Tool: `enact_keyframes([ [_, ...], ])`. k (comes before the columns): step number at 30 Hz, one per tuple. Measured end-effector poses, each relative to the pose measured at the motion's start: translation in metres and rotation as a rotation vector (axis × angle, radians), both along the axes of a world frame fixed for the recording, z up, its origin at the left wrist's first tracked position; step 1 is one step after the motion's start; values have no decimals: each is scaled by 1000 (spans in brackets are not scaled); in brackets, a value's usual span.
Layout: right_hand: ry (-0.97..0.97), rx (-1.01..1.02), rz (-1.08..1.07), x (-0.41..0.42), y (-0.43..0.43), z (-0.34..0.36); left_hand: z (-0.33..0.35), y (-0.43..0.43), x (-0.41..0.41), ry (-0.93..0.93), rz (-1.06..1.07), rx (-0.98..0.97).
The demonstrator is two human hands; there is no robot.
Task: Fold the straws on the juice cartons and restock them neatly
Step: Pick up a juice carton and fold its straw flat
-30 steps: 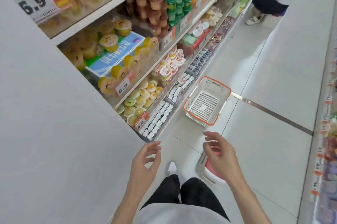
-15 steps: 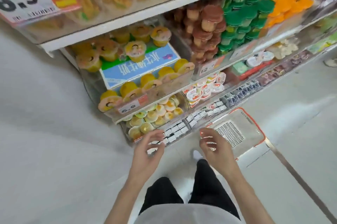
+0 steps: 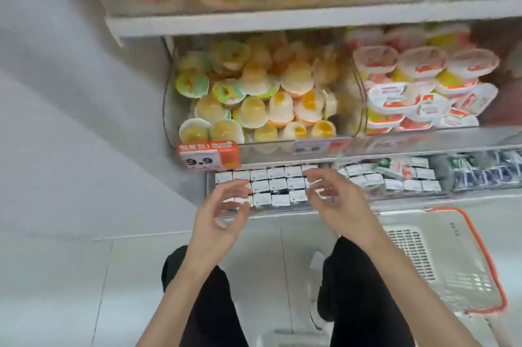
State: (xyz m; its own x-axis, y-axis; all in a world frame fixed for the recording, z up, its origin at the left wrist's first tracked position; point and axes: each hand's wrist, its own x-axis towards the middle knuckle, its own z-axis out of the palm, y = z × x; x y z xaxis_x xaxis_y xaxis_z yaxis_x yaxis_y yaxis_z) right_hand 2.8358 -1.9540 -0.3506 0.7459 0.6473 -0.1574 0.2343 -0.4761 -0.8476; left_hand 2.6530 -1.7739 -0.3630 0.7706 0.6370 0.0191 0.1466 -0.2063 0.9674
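Both hands have dropped toward the juice cartons (image 3: pixel 278 185) on the bottom shelf, mid-frame. Left hand (image 3: pixel 223 219) and right hand (image 3: pixel 337 201) hover apart, loosely curled, empty. Still reaching; next, probably grip one carton.

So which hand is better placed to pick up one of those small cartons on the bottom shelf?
Probably the right hand: its curled fingers hang over the cartons, reaching the back row. The left hand sits nearer the front-left corner. Both hold nothing.

One left hand (image 3: pixel 219 224), one right hand (image 3: pixel 337 201), one basket (image 3: pixel 440 224), one 9.9 price tag (image 3: pixel 207 159)
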Motion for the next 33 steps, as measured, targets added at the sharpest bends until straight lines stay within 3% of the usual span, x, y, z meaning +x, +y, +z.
enact_keyframes([
  [6, -131, 123, 97, 9, 25, -152, -147, 22, -7, -67, 34, 111],
  [11, -198, 222, 166, 4, 31, -212, -201, 33, -20, -77, 105, 260],
  [17, -338, 201, 275, -4, 23, -218, -192, 45, -25, 137, 117, 493],
  [25, -430, 125, 422, 3, 56, -207, -160, 79, 11, 597, -128, 972],
  [28, -444, 84, 472, 4, 69, -203, -164, 84, 15, 746, -216, 1026],
  [33, -451, 71, 464, 12, 85, -202, -166, 92, 23, 802, -341, 1090],
])
